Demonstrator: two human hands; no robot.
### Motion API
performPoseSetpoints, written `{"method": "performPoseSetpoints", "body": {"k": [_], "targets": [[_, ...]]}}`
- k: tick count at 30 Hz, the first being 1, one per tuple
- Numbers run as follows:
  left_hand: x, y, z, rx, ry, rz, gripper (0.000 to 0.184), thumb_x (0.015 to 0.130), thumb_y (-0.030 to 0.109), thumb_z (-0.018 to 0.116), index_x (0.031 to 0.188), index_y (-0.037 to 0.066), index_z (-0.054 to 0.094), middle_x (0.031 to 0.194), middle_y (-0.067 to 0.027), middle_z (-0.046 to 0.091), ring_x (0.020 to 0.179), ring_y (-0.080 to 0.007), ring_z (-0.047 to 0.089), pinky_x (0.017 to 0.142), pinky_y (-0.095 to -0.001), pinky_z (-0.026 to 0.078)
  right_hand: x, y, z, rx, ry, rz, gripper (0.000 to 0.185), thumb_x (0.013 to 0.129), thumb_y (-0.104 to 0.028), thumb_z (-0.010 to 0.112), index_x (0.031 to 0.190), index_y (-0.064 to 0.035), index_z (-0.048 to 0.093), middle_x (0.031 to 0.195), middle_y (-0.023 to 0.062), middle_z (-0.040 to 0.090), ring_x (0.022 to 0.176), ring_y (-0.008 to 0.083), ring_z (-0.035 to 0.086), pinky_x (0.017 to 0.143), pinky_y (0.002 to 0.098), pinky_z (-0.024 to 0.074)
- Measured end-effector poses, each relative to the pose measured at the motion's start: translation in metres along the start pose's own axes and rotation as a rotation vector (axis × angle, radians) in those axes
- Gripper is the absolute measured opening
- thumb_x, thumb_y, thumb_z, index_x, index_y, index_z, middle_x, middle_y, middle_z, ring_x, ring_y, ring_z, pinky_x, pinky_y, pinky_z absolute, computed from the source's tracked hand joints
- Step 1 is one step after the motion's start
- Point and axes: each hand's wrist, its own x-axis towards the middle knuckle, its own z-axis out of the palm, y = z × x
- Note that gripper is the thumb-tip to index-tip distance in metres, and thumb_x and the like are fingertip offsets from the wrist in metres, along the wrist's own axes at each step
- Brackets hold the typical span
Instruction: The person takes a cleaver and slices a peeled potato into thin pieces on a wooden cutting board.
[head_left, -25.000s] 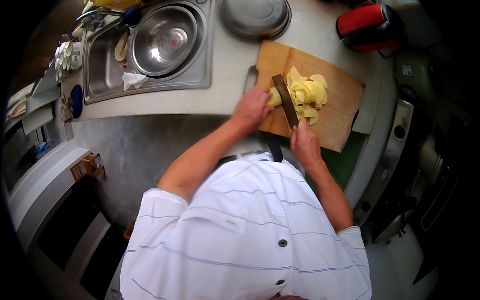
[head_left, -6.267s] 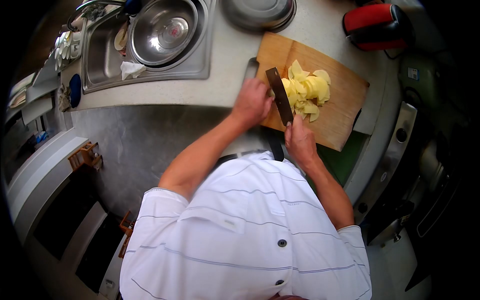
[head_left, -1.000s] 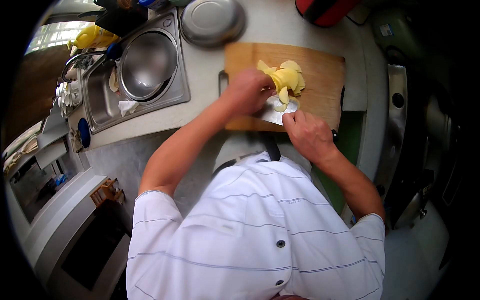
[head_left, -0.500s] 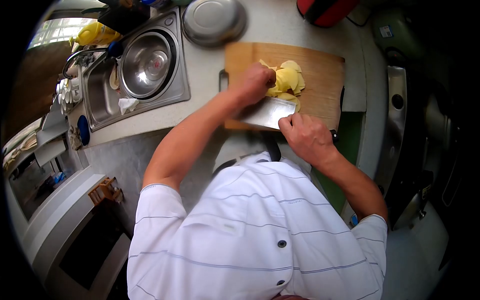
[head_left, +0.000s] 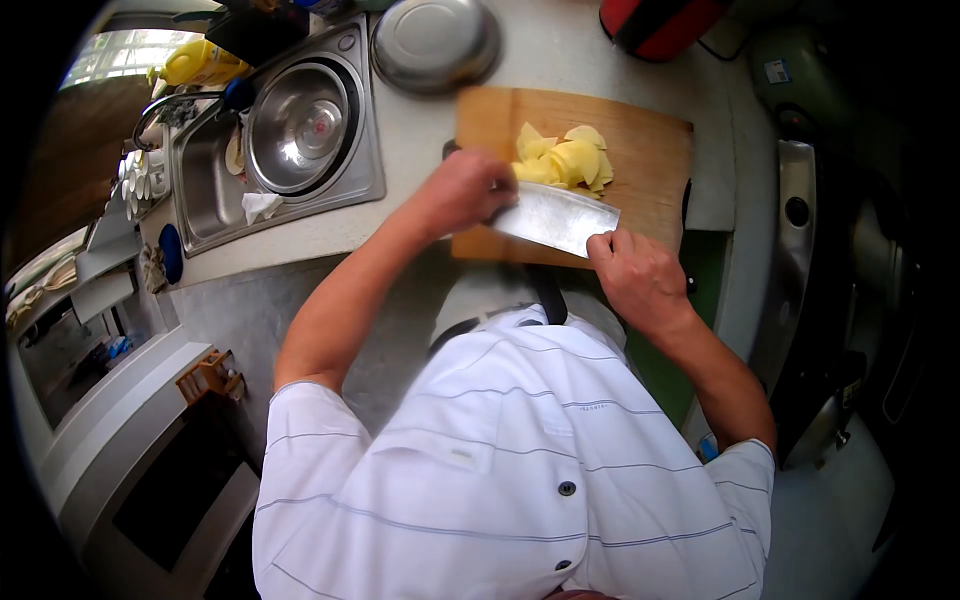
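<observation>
My right hand [head_left: 640, 278] is closed on the handle of a cleaver [head_left: 558, 218], whose broad shiny blade lies tilted flat over the front of the wooden cutting board [head_left: 640, 150]. My left hand [head_left: 468, 190] is curled at the blade's far end, beside the left edge of the potato slices; whether it pinches anything is blurred. Several pale yellow potato slices [head_left: 578, 160] lie overlapping in a pile on the board, just behind the blade.
On the left is a sink [head_left: 205, 195] with a metal basin [head_left: 300, 130] and a white cloth [head_left: 262, 206]. A round metal pan [head_left: 435, 42] stands behind the board. A red kettle [head_left: 660, 25] is at the back right, a stove [head_left: 795, 215] at the far right.
The cleaver, upright across the potato earlier, now shows its flat side. My left hand has moved left off the slices over the last half second, while my right hand shifted slightly right with the cleaver.
</observation>
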Motion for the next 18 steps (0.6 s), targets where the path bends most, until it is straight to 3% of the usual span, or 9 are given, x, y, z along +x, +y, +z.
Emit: {"method": "performPoseSetpoints", "body": {"k": [8, 13, 17, 18], "targets": [[0.04, -0.028, 0.027, 0.146, 0.087, 0.003, 0.012, 0.089, 0.013, 0.077, 0.096, 0.004, 0.077, 0.089, -0.0131, 0.073, 0.087, -0.0326, 0.068, 0.08, -0.0424, 0.055, -0.017, 0.008, -0.009, -0.048, -0.001, -0.014, 0.006, 0.085, -0.01, 0.064, 0.087, -0.0097, 0.058, 0.075, 0.0059, 0.059, 0.064, 0.0198, 0.063, 0.056, 0.0335, 0.049], [0.051, -0.034, 0.024, -0.006, 0.164, -0.138, 0.015, 0.092, 0.014, 0.075, 0.101, 0.002, 0.075, 0.094, -0.015, 0.075, 0.087, -0.0348, 0.071, 0.08, -0.0418, 0.056, -0.034, 0.016, -0.01, 0.026, 0.002, 0.063, 0.008, 0.084, -0.01, 0.066, 0.087, -0.0086, 0.059, 0.075, 0.0069, 0.057, 0.064, 0.0201, 0.062, 0.055, 0.0346, 0.0504], [0.033, -0.033, 0.019, -0.003, 0.302, -0.119, 0.015, 0.095, 0.014, 0.074, 0.104, 0.002, 0.075, 0.096, -0.0165, 0.076, 0.088, -0.0336, 0.073, 0.079, -0.0408, 0.057, -0.049, 0.027, -0.004, 0.03, 0.018, 0.101, 0.007, 0.086, -0.01, 0.064, 0.088, -0.0085, 0.057, 0.076, 0.0078, 0.057, 0.064, 0.0224, 0.062, 0.056, 0.0364, 0.0517], [0.026, -0.035, 0.022, -0.016, 0.336, -0.111, 0.016, 0.097, 0.014, 0.073, 0.106, 0.001, 0.075, 0.094, -0.0153, 0.076, 0.085, -0.0271, 0.073, 0.078, -0.0372, 0.056, -0.053, 0.03, -0.001, 0.072, 0.014, 0.147, 0.011, 0.086, -0.01, 0.066, 0.088, -0.0082, 0.056, 0.076, 0.0088, 0.058, 0.064, 0.0245, 0.063, 0.056, 0.038, 0.0522]]}}
